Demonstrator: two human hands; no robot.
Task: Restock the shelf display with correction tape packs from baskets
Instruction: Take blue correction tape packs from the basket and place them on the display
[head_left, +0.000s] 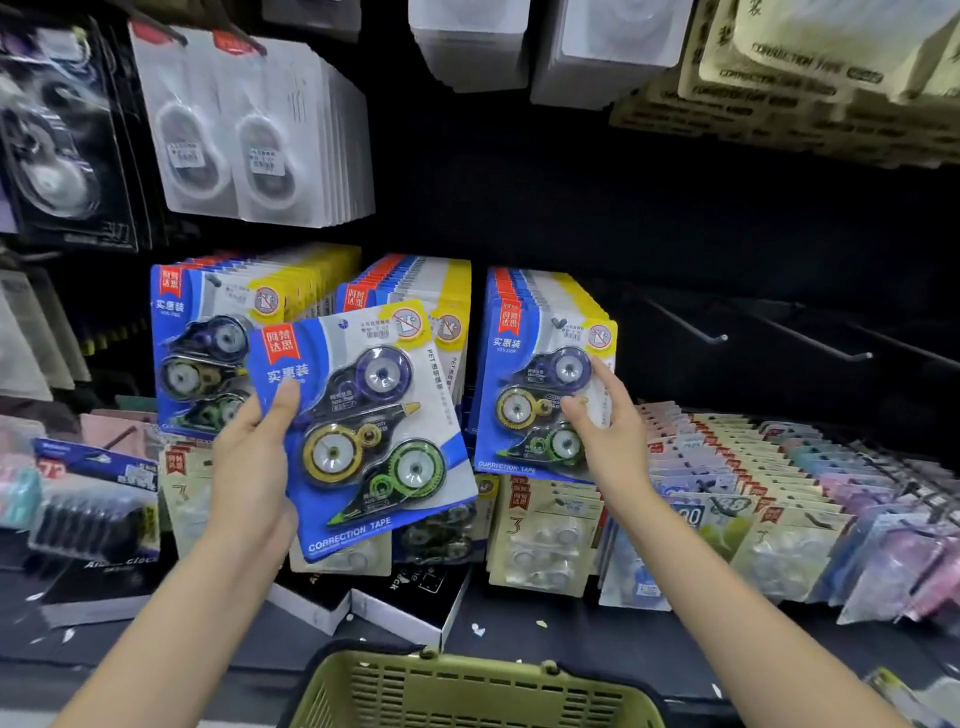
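Left hand (254, 467): my fingers grip a correction tape pack (363, 426) (tilted), held before the middle stack (415, 291).
Right hand (605, 421): fingers straight, touching the right stack (540, 374).
Basket (467, 691): below.

**Three Blue Stacks, One Pack in Hand**

Three hanging stacks of blue correction tape packs (545, 374) line the display. One loose pack (363, 431) holds three dispensers. Two hands appear, left hand (254, 467) and right hand (608, 426). One green basket (467, 691) sits below. Three bare hooks (691, 322) jut out.

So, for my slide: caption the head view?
Left hand holds a correction tape pack; right hand touches the hanging packs.
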